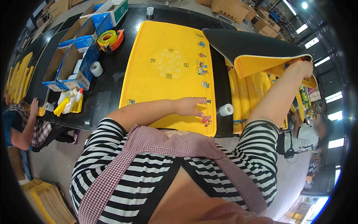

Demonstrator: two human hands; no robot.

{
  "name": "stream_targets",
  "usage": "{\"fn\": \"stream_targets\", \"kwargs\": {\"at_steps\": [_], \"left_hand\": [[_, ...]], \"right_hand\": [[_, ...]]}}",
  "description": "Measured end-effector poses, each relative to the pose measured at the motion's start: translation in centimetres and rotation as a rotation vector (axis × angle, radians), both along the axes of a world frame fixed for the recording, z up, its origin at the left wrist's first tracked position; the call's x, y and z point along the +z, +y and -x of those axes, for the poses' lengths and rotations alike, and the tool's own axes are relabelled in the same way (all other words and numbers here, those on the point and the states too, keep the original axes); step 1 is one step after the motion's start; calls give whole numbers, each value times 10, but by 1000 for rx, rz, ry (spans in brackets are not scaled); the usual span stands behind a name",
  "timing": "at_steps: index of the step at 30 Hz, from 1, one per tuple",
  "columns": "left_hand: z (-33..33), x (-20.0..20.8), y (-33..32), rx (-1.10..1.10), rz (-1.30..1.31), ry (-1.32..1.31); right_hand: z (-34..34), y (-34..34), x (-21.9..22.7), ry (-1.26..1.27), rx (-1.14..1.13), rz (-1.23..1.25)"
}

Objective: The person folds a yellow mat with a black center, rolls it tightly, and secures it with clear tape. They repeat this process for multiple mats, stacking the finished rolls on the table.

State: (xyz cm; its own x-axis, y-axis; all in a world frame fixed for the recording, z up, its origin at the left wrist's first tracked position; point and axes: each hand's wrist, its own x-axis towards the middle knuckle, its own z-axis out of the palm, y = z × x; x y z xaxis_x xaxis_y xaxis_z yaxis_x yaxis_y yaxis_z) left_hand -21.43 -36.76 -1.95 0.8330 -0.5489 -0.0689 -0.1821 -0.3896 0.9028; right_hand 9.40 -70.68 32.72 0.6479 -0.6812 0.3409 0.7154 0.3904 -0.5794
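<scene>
A yellow mat [149,86] with a stitched edge, a printed ring in the middle and small cartoon figures down its right side lies flat on the black table before me. My left hand [190,106] rests on its lower right part, fingers stretched out and holding nothing. At the right, my right hand [304,70] is closed on the edge of a second mat [257,44], lifted and bent over. That one shows its black back, with the yellow face curling into view beneath. Part of my right hand's fingers is hidden behind the fold.
Rolled yellow mats [238,100] lie under the raised mat. A white tape roll [226,109] stands between. On the left are blue cardboard boxes [84,67], a tape dispenser [108,40], another white roll [96,69] and a yellow tray [77,106] of bottles. People work on both sides.
</scene>
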Motion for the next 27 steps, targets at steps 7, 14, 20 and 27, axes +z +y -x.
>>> {"fn": "stream_targets", "kwargs": {"at_steps": [7,14,20,27], "left_hand": [[-19,46,-21,175,737,806],[-18,-1,-49,164,1285,1167],[-63,53,16,585,1426,537],[42,183,139,300,1272,-367]], "right_hand": [[123,83,-30,-226,422,-59],[185,125,-92,-248,334,92],[234,21,-117,-67,212,280],[301,-3,-96,-30,230,393]]}}
